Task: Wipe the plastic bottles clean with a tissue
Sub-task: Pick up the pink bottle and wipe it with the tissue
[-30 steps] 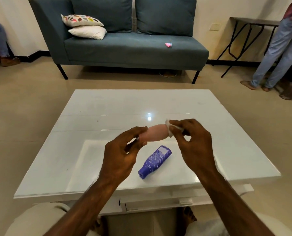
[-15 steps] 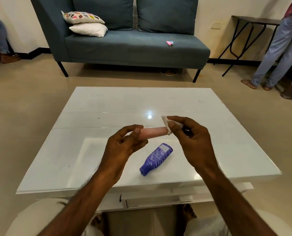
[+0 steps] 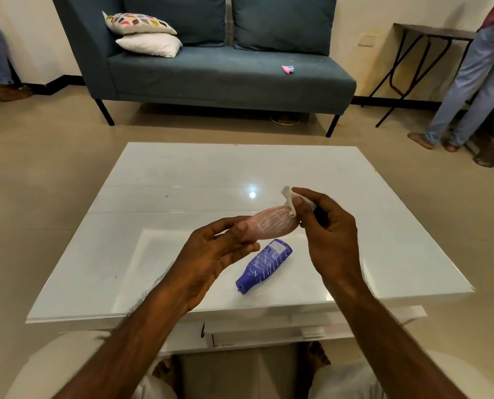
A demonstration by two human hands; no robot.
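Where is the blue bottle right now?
The blue bottle lies on its side on the white table, just below the pink bottle, between both hands.

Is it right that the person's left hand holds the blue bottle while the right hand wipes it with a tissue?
Not quite. The head view shows the left hand holding the pink bottle, wiped by the right hand with the tissue. The blue bottle lies on the table.

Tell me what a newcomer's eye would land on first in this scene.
First, the pair of bare hands over the glossy white table: the left hand holds a pink plastic bottle covered in white scribbles, while the right hand presses a small white tissue against its far end. Just below, a purple plastic bottle, also scribbled, lies on its side on the table. Behind stands a teal sofa with two cushions.
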